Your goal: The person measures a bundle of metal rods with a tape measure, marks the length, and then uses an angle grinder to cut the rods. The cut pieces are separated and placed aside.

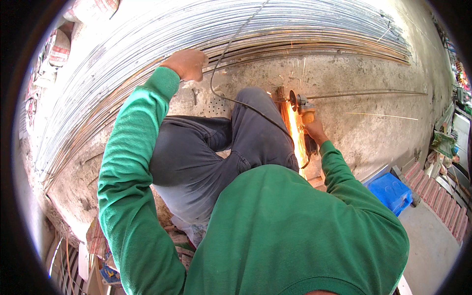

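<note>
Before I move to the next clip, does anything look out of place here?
Yes: the dark cord crosses the person's trouser leg toward the bright sparks streaming from the grinder, and in this view it looks oddly close to them.

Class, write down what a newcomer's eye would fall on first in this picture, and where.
First, the bright orange sparks streaming beside the dark trousers, just right of centre, from the grinder in the right hand. Next, the long bundle of metal rods sweeping across the top, then the blue plastic object at the right.
</note>
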`<state>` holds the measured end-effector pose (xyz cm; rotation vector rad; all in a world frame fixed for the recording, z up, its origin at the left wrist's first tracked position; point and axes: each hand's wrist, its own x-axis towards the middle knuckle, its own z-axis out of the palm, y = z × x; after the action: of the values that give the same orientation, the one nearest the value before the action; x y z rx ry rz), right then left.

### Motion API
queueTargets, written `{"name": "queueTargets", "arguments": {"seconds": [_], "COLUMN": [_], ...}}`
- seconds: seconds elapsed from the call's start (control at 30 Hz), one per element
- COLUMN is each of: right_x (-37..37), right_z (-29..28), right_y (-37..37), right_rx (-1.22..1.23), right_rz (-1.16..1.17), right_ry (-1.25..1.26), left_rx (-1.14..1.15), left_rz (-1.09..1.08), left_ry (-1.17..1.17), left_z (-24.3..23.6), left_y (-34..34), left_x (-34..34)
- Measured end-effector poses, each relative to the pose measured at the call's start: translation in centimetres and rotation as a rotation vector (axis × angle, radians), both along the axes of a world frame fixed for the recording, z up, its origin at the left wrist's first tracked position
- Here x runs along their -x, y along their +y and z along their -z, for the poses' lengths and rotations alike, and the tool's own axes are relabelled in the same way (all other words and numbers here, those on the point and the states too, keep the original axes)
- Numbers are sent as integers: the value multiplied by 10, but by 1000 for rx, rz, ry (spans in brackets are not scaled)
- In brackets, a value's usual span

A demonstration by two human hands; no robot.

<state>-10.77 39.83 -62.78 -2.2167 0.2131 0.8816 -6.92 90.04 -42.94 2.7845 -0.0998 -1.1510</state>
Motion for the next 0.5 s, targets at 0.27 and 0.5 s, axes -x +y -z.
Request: {"name": "queueTargets", "arguments": {"seconds": [0.27, 0.5], "right_x": [-4, -7], "right_z": [19, 40], "right_y": [-19, -37], "right_rx": [33, 21], "right_rz": [-59, -97], "right_ry": [78, 91], "left_rx": [58, 10], "left_rz": [-11, -14], "left_ry": [-40, -20], "left_z": [-2, -2], "left_y": [2, -2], "left_x": [2, 1]}}
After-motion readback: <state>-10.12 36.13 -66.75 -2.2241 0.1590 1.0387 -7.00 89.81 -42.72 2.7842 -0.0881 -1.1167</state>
